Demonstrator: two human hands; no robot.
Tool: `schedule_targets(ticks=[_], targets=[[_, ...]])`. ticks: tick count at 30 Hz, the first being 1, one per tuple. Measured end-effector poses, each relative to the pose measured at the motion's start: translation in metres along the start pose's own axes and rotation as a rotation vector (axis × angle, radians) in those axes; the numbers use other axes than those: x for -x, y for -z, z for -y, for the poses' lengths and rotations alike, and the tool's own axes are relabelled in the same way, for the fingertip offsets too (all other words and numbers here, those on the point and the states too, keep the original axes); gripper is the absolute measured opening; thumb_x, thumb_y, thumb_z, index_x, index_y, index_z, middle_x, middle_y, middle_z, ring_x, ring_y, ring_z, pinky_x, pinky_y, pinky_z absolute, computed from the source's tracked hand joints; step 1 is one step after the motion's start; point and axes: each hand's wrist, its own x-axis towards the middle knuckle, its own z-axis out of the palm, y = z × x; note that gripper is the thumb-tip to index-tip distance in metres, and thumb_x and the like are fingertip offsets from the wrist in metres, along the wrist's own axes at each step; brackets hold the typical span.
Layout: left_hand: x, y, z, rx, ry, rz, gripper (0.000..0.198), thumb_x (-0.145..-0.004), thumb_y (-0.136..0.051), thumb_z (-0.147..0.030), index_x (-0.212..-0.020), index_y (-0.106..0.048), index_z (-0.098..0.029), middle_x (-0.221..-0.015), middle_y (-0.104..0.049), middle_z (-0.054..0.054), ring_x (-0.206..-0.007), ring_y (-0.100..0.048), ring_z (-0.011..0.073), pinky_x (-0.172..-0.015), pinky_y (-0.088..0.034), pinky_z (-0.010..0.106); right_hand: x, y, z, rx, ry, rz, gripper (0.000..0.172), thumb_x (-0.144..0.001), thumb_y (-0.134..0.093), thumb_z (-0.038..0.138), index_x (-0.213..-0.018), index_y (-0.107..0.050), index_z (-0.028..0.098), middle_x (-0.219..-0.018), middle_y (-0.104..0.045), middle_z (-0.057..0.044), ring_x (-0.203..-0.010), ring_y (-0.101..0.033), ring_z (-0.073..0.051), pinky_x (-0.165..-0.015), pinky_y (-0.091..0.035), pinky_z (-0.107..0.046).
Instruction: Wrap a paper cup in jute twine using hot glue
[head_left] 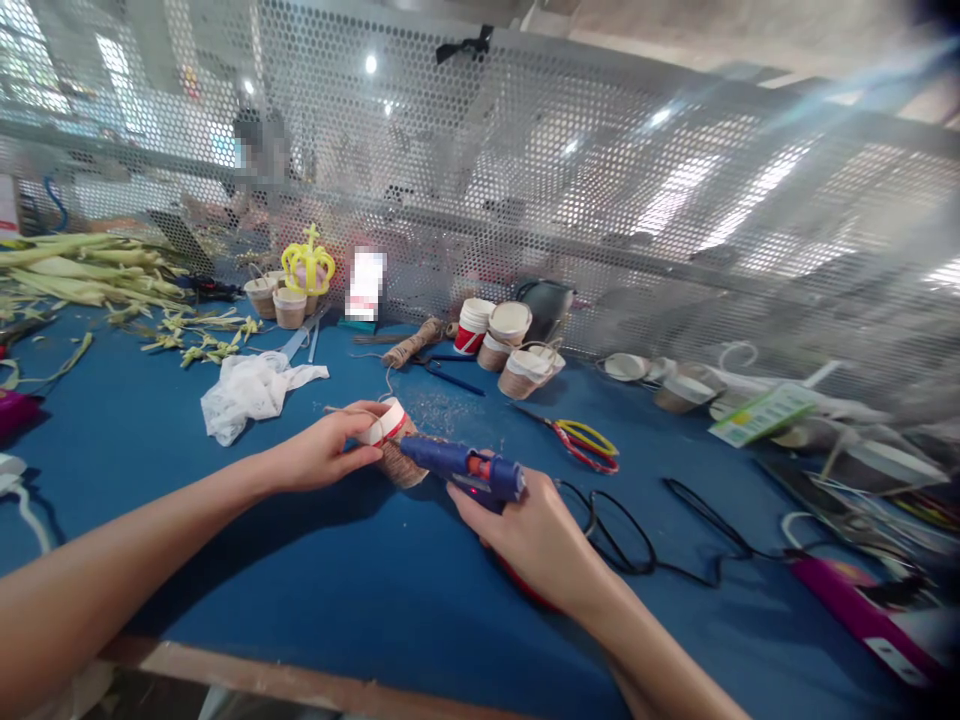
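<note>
My left hand (334, 447) is closed around the rim end of a small paper cup (403, 462), which lies tilted above the blue tabletop. Brown twine wraps the cup's lower part, and a white and red band shows near its rim. In my right hand (531, 535) is a blue glue gun (461, 466), its nozzle pointing left at the cup's side. I cannot tell whether the nozzle touches the twine. A small red light glows on the gun's body. A strand of twine runs up from the cup toward a twine spool (412, 343).
Scissors (581, 443) with yellow and red handles lie right of the cup. Several wrapped cups (525, 370) stand behind. A black cable (637, 560) loops toward a purple power strip (855, 610). White cloth (251, 390) lies left; a perforated metal screen (525, 170) borders the back.
</note>
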Motion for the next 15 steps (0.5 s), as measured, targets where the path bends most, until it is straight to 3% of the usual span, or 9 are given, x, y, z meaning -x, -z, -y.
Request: schedule_targets(ticks=[8, 15], targets=[[0.001, 0.001, 0.0, -0.024, -0.029, 0.005, 0.011, -0.086, -0.045, -0.019, -0.087, -0.055, -0.015, -0.123, -0.052, 0.013, -0.124, -0.039, 0.0204, -0.101, -0.035, 0.036, -0.003, 0.002, -0.003, -0.016, 0.006, 0.007, 0.018, -0.071, -0.055, 0.027, -0.057, -0.048, 0.019, -0.052, -0.048, 0.003, -0.047, -0.042, -0.01, -0.046, -0.039, -0.022], [0.001, 0.001, 0.002, -0.035, -0.001, 0.013, 0.012, -0.085, -0.046, -0.02, -0.091, -0.054, -0.014, -0.128, -0.047, 0.016, -0.125, -0.037, 0.023, -0.101, -0.035, 0.038, -0.011, 0.01, -0.004, -0.06, -0.137, 0.006, 0.024, -0.069, -0.055, 0.033, -0.052, -0.045, 0.021, -0.037, -0.046, 0.004, -0.033, -0.042, -0.01, -0.036, -0.037, -0.023]])
